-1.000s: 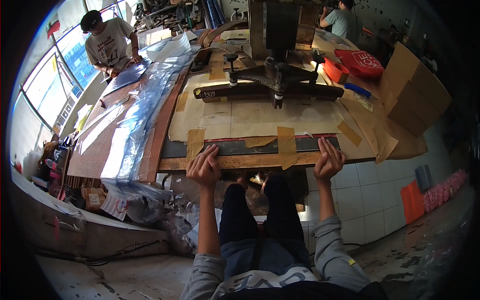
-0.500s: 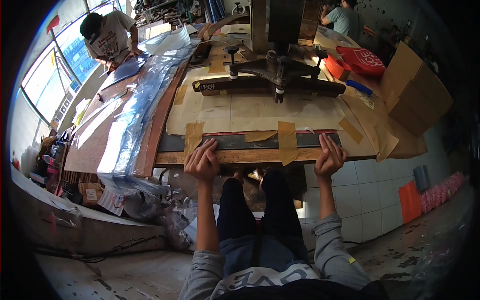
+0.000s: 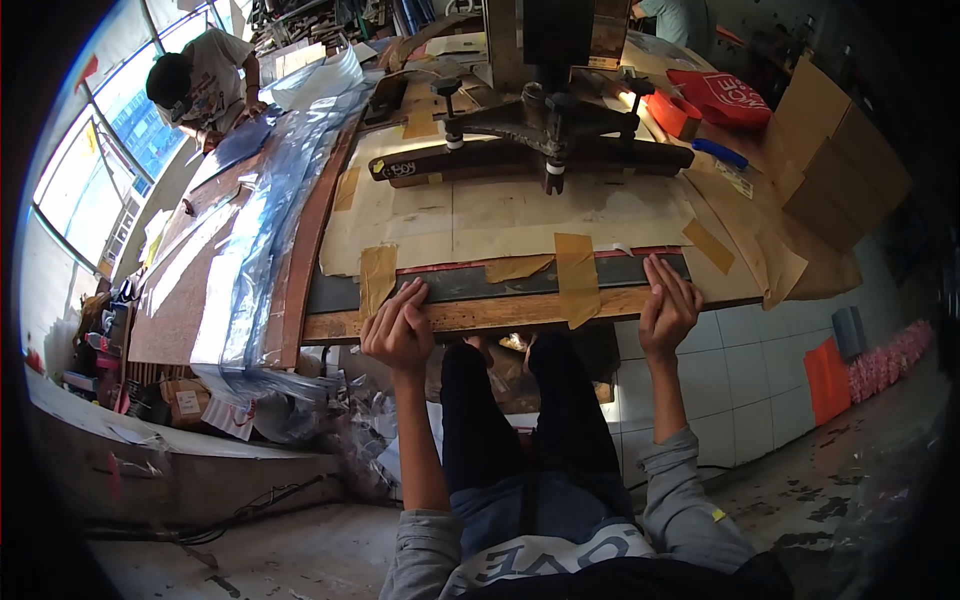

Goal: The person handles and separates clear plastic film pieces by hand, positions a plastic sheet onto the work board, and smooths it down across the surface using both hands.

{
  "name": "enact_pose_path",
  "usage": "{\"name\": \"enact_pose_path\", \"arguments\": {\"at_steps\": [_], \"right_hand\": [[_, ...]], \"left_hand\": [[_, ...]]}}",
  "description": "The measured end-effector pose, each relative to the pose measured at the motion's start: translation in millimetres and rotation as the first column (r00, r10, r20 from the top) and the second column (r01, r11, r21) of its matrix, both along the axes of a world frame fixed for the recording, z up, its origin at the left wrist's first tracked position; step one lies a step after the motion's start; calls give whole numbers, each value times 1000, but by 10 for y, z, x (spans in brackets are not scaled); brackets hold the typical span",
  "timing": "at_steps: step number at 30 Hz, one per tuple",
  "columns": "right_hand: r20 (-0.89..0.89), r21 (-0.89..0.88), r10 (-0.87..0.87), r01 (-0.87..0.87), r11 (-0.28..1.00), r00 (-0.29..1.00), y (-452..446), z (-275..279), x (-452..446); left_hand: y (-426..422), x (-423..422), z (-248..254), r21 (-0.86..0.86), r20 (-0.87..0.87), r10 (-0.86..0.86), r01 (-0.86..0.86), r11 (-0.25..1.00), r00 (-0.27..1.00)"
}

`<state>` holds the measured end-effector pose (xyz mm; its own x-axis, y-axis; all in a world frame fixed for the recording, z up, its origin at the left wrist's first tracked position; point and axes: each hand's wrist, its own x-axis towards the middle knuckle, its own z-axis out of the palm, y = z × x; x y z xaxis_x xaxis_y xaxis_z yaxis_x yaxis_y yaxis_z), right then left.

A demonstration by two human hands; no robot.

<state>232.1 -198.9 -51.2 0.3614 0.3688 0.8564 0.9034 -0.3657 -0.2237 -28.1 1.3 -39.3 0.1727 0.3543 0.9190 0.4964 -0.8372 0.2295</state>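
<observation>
My left hand [image 3: 398, 325], its fingers curled, touches the front edge of the table beside a strip of brown tape [image 3: 378, 280]. Near the right end of the same edge, my right hand [image 3: 670, 308] has its bent fingers at the end of a dark strip [image 3: 450, 288]. Whether either hand pinches anything is too small to tell. A second brown tape piece [image 3: 577, 278] crosses the dark strip and wooden edge [image 3: 500, 311] between my hands. Behind them lies a pale sheet [image 3: 490, 225] under a dark metal press bar [image 3: 530, 160].
A person [image 3: 205, 85] bends over a blue sheet [image 3: 243, 142] at the far left. Clear plastic film [image 3: 285, 210] covers the left table. Cardboard [image 3: 835, 160], a red bag [image 3: 718, 98], an orange tape roll [image 3: 673, 116] and a blue tool [image 3: 720, 153] are on the right.
The view has shifted slightly, moving the table and press up and left in the picture. Both hands stay at the front edge. The person at the far left has bent lower.
</observation>
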Motion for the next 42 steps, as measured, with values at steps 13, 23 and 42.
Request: {"name": "enact_pose_path", "arguments": {"at_steps": [13,23,42], "right_hand": [[-266,-221,24,-85,972,964,323,575,946],[-165,-337,6,-62,939,986,461,430,1152],[-395,-324,-82,-55,944,915,450,427,1208]], "left_hand": [[-49,-41,248,-279,-95,-9,-18,960,995],[394,243,542,-441,-554,-138,-149,885,821],[422,279,473,-427,-606,-128,-186,885,785]]}}
